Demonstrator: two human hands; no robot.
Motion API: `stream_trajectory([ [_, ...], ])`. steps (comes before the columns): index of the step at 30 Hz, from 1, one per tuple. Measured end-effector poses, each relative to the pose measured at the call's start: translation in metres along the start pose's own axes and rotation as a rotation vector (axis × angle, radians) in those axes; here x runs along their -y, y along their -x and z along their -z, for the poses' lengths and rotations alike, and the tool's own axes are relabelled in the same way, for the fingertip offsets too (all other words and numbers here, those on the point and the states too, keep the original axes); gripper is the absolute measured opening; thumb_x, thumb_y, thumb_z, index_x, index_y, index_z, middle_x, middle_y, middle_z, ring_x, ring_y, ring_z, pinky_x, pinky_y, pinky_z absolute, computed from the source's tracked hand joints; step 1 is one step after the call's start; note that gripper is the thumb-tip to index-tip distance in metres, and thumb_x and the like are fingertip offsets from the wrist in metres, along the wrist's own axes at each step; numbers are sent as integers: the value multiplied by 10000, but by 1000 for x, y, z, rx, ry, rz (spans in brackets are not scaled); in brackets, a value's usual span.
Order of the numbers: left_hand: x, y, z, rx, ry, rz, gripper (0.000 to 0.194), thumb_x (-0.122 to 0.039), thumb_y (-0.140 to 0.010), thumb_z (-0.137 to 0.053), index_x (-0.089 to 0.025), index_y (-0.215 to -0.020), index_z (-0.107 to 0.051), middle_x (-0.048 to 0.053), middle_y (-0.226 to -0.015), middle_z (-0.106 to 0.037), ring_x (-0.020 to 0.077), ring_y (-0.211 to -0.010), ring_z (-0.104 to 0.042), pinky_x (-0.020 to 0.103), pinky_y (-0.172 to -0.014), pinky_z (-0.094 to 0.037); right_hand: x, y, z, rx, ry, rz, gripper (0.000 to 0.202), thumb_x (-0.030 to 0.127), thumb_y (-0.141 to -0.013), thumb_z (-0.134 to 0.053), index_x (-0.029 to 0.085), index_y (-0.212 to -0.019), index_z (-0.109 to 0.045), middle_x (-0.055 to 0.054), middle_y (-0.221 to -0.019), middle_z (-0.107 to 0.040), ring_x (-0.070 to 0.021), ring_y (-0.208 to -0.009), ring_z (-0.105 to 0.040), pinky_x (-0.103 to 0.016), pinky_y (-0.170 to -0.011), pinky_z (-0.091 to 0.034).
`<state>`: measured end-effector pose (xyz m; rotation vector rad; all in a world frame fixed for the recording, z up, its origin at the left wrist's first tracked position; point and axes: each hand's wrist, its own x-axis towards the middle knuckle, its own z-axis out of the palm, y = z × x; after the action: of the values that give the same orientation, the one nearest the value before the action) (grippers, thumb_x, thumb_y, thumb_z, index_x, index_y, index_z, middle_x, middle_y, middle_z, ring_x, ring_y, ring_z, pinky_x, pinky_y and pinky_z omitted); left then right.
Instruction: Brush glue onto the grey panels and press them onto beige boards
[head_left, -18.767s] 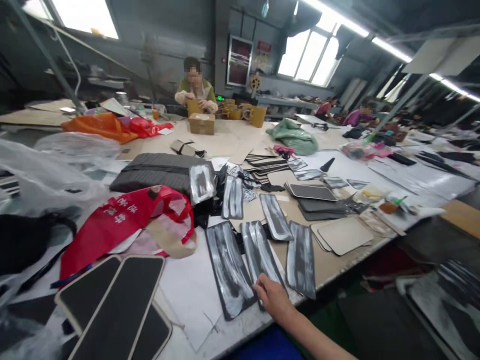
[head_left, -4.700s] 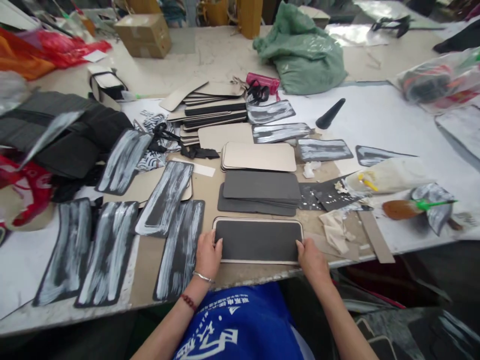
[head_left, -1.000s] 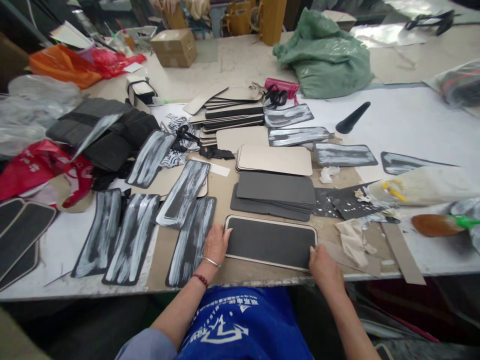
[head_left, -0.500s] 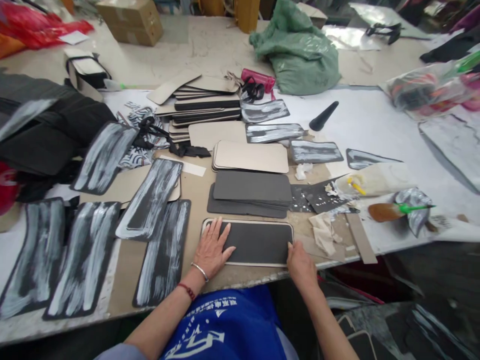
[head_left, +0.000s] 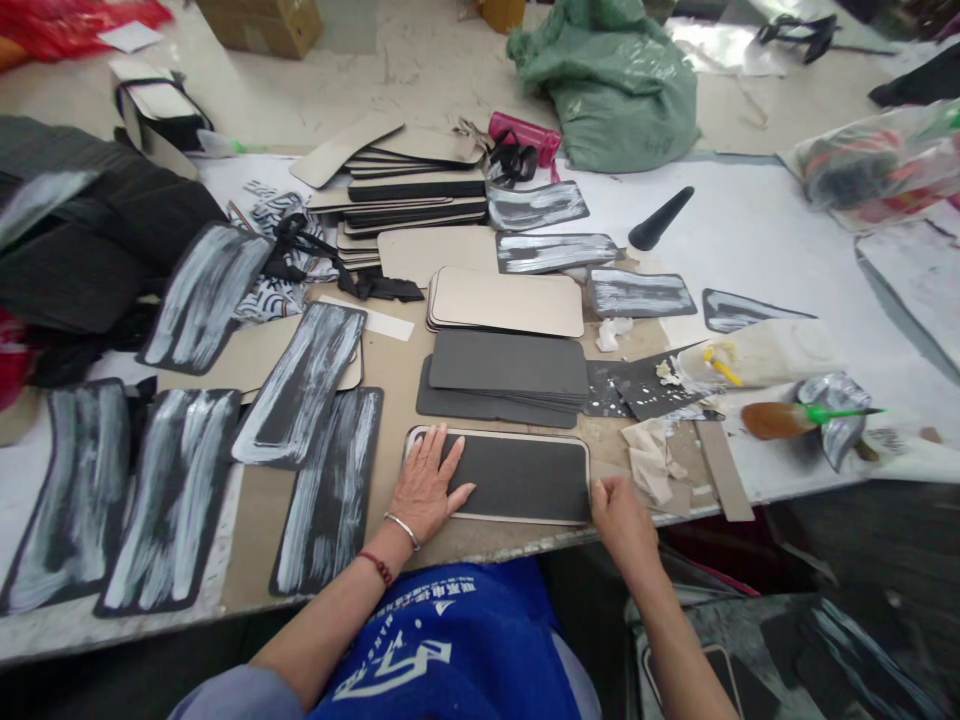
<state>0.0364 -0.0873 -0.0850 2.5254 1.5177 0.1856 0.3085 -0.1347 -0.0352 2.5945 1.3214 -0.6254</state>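
My left hand (head_left: pixel 429 475) lies flat with fingers spread on the left end of a dark grey rectangular panel (head_left: pixel 525 478). A thin pale border shows around this panel. At its right end is my right hand (head_left: pixel 622 515), fingers curled closed against or just beside the edge. Whether anything is pinched in them is hidden. Behind the panel sits a stack of plain dark grey pieces (head_left: pixel 506 362), and beyond that a stack of beige boards (head_left: pixel 510 302).
Dark panels smeared with white paste (head_left: pixel 169 500) lie at left; smaller smeared pieces (head_left: pixel 641 292) lie at back right. A green-handled brush (head_left: pixel 780 418), crumpled paper (head_left: pixel 651 462) and a board strip (head_left: pixel 724 470) are on the right. A green bag (head_left: pixel 615 90) stands behind.
My right hand has shifted slightly right, from the panel's right edge to just at or beyond it. My left hand stays on the panel. The view has tilted downward a little.
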Motion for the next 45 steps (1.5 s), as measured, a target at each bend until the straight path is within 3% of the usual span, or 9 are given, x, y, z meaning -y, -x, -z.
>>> stream_trajectory([
  [4, 1, 0, -1, -1, 3, 0, 642, -455, -796, -508, -177, -1348, -335, 163, -1453, -225, 301, -1341, -170, 453, -1054, -245, 57, 22, -14, -303, 11, 362, 380, 311, -888, -377, 61, -1146, -501, -185, -1129, -544, -277, -1094, -470, -384, -922, -357],
  [7, 4, 2, -4, -1, -12, -28, 616, -405, -806, -492, -166, -1350, -328, 171, -1447, -237, 296, -1337, -190, 445, -1050, -255, 109, 35, -41, -303, -63, 819, 537, 340, -847, -454, 67, -1302, -372, -168, -1367, -354, -269, -1289, -252, -420, -1031, -260],
  [10, 6, 3, -5, -1, -27, -42, 630, -380, -786, -514, -163, -1348, -332, 172, -1445, -241, 296, -1335, -197, 442, -1054, -247, 122, 31, -62, -250, -81, 997, 630, 386, -841, -460, 78, -1360, -279, -131, -1417, -288, -229, -1329, -159, -415, -1070, -207],
  [19, 2, -1, 0, 5, -36, -14, 664, -426, -766, -537, -164, -1343, -337, 187, -1434, -260, 309, -1338, -176, 461, -1042, -254, 26, -17, -52, -370, 64, 676, 660, 388, -882, -358, 24, -1386, -135, -199, -1431, -206, -273, -1334, -105, -488, -1057, -173],
  [27, 1, -5, 1, 42, 47, 15, 668, -396, -791, -519, -166, -1369, -274, 176, -1452, -215, 312, -1343, -148, 496, -1057, -234, 31, -24, -53, -355, 46, 690, 671, 407, -880, -343, 33, -1390, -119, -188, -1434, -195, -288, -1327, -118, -504, -1053, -164],
  [31, 11, 3, 7, -103, 304, 215, 586, -290, -887, -341, -146, -1407, -112, 145, -1454, -237, 242, -1340, -192, 456, -1069, -265, 20, -25, -46, -500, -56, 665, 581, 354, -904, -296, 23, -1370, -191, -216, -1367, -313, -281, -1293, -220, -470, -1016, -258],
  [34, 21, 17, 10, -211, 455, 410, 496, -255, -888, -314, -153, -1371, -265, 127, -1374, -399, 218, -1265, -366, 417, -1050, -328, 5, -21, -40, -602, -67, 537, 488, 348, -900, -307, 9, -1229, -428, -237, -1168, -494, -302, -1137, -410, -444, -918, -360],
  [37, 26, 28, 9, -247, 522, 475, 390, -218, -850, -358, -167, -1198, -525, 109, -1214, -559, 213, -1147, -497, 403, -1012, -387, -5, -16, -38, -566, -6, 478, 452, 371, -893, -281, 56, -1038, -571, -199, -959, -580, -294, -931, -504, -428, -812, -399],
  [45, 23, 25, 21, -255, 921, 684, 341, -189, -787, -422, -174, -1067, -617, 79, -1136, -615, 186, -1087, -537, 356, -1007, -375, 10, 4, -23, -589, -303, 385, 480, 493, -846, -319, 108, -982, -572, -168, -899, -585, -279, -872, -512, -424, -784, -390],
])
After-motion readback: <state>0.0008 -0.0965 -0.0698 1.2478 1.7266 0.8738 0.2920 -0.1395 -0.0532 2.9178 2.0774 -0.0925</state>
